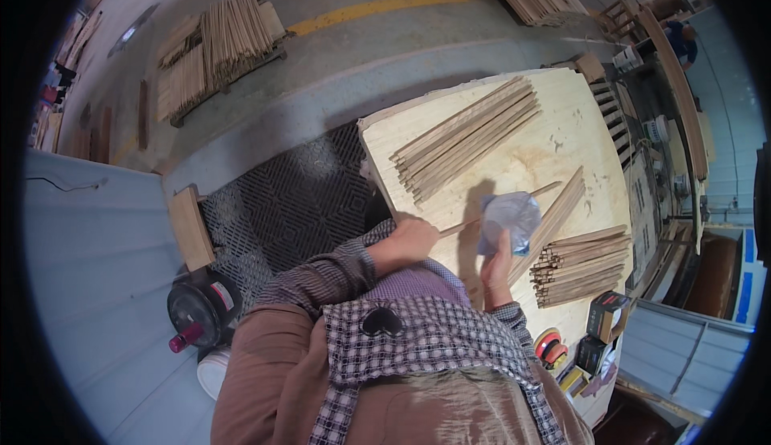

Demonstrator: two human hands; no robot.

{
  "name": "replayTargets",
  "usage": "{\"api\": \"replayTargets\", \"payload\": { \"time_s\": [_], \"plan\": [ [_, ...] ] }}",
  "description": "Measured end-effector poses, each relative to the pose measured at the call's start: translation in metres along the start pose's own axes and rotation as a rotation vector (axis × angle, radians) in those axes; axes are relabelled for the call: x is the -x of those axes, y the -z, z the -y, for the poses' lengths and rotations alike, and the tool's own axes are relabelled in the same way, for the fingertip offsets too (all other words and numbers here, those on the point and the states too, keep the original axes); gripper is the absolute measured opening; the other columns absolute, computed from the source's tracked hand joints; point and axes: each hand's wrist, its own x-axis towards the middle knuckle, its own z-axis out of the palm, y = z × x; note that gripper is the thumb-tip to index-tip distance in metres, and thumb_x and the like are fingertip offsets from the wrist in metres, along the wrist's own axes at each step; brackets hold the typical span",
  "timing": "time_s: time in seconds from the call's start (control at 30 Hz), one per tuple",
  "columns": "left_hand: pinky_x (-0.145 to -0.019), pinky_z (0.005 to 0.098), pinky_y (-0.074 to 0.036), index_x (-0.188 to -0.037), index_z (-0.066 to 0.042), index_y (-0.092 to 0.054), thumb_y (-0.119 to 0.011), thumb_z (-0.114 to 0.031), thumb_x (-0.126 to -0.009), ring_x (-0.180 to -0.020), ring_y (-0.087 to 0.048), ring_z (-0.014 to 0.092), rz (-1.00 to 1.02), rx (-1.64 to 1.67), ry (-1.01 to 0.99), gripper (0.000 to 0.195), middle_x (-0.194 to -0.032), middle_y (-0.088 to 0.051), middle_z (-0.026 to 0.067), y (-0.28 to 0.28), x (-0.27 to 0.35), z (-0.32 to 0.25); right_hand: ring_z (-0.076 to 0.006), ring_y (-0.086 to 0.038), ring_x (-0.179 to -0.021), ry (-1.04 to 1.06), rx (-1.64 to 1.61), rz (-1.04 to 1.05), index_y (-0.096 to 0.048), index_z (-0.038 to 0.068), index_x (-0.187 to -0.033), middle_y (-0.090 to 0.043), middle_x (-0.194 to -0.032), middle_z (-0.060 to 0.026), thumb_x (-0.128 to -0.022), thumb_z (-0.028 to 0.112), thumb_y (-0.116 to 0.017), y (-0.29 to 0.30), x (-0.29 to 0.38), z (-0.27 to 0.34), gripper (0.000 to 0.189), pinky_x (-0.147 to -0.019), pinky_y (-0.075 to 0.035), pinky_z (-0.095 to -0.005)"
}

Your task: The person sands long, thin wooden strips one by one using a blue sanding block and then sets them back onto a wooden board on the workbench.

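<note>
My left hand [414, 240] is closed around the near end of a thin wooden strip [461, 227], close to the left edge of the plywood-topped table [566, 98]. With my right hand [497, 267] I hold a round, greyish abrasive disc or pad [512, 216] against the strip, whose far end shows beyond it. Bluish material shows at the pad's lower edge. Just right of that hand, a few longer strips [557, 210] lie together. A bundle of wooden strips [470, 138] rests on the upper part of the table, and another stack [581, 267] lies at the right.
An orbital sander [549, 348] and small boxes [607, 317] stand at the table's lower right. Black rubber matting [289, 186] covers the floor to the left, near a black canister [202, 303]. Stacked strips [223, 53] lie on a pallet beyond. A person [682, 41] is far off at the upper right.
</note>
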Motion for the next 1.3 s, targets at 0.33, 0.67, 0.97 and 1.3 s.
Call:
{"api": "replayTargets", "payload": {
  "time_s": [0.33,0.67,0.97,1.3],
  "plan": [
    [-0.071,0.0419,-0.051,-0.092,0.0,-0.066,-0.067,-0.024,-0.076,-0.082,-0.065,0.035,-0.176,0.454,0.188,0.028,-0.087,-0.067,0.0214,-0.034,0.089,0.069,-0.0439,-0.032,-0.133,0.568,1.479,0.222,-0.032,-0.001,-0.142,-0.035,-0.143,-0.0264,-0.084,0.018,-0.057,-0.025,-0.017,0.021,0.065,-0.105,-0.03,-0.0503],
    [-0.068,0.042,-0.05,-0.089,-0.005,-0.067,-0.061,-0.031,-0.085,-0.075,-0.066,0.033,-0.304,0.323,0.347,0.027,-0.08,-0.067,0.0168,0.024,0.089,0.027,-0.038,-0.04,-0.126,0.286,1.671,0.325,-0.042,0.002,-0.135,-0.044,-0.134,-0.0204,-0.079,0.027,-0.067,-0.098,0.0,0.091,0.066,-0.11,-0.027,-0.0519],
    [-0.062,0.0466,-0.048,-0.078,-0.006,-0.063,-0.066,-0.03,-0.08,-0.071,-0.062,0.039,-0.359,0.046,0.279,0.024,-0.072,-0.064,0.018,0.086,0.115,-0.014,-0.0347,-0.051,-0.107,0.93,1.257,0.586,-0.051,-0.003,-0.12,-0.053,-0.112,-0.0195,-0.08,0.02,-0.064,-0.125,0.028,0.057,0.048,-0.093,-0.042,-0.0471],
    [-0.05,0.0417,-0.045,-0.083,-0.011,-0.06,-0.064,-0.018,-0.082,-0.057,-0.06,0.03,-0.573,-0.234,0.016,0.008,-0.065,-0.056,0.0077,0.096,0.118,-0.022,-0.0329,-0.049,-0.11,0.288,1.537,0.13,-0.051,-0.002,-0.116,-0.052,-0.111,-0.0203,-0.084,0.016,-0.058,-0.025,-0.038,0.083,0.037,-0.097,-0.041,-0.0449]
  ]
}}
